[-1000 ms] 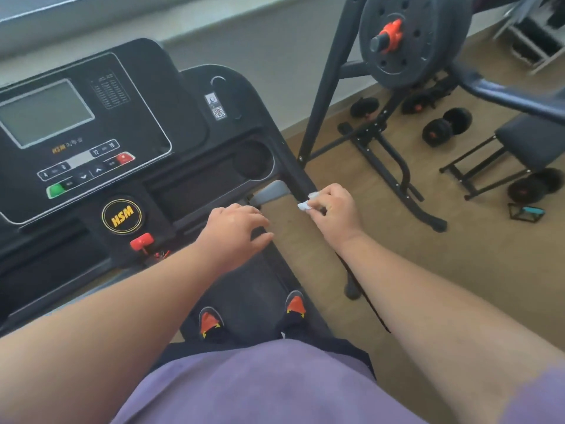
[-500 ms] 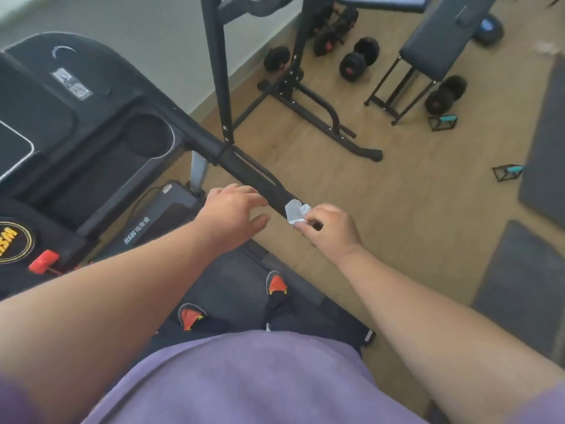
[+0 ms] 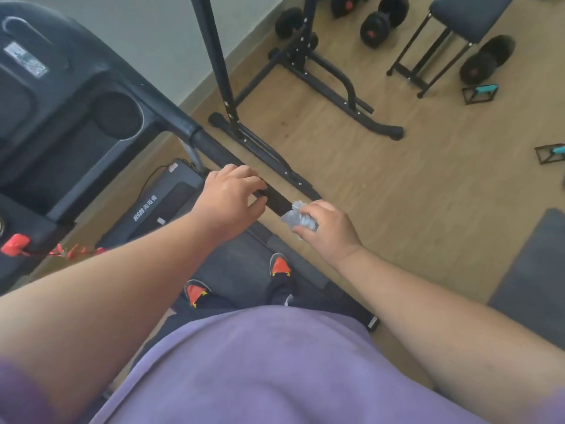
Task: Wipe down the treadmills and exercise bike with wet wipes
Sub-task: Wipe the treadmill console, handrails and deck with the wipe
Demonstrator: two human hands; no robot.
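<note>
Black foam handrail (image 3: 214,148), right side of treadmill (image 3: 61,96), running from the console down toward the near centre; item under wipe.

Head view. Left hand (image 3: 227,198): fingers curled over the rail near its free end, resting there and steadying it. Right hand (image 3: 328,229): pinches a crumpled pale wet wipe (image 3: 298,217) at the fingertips, the wipe at or touching the rail's tip, just right of the left hand.

Handling advice, as judgement: wrap the wipe fully round the rail instead of dabbing one face; draw it in one long pull along the grip; shift the left hand off so the covered stretch gets wiped; refold to a clean face. Console and cup recess (image 3: 117,114) appear still to do.
</note>
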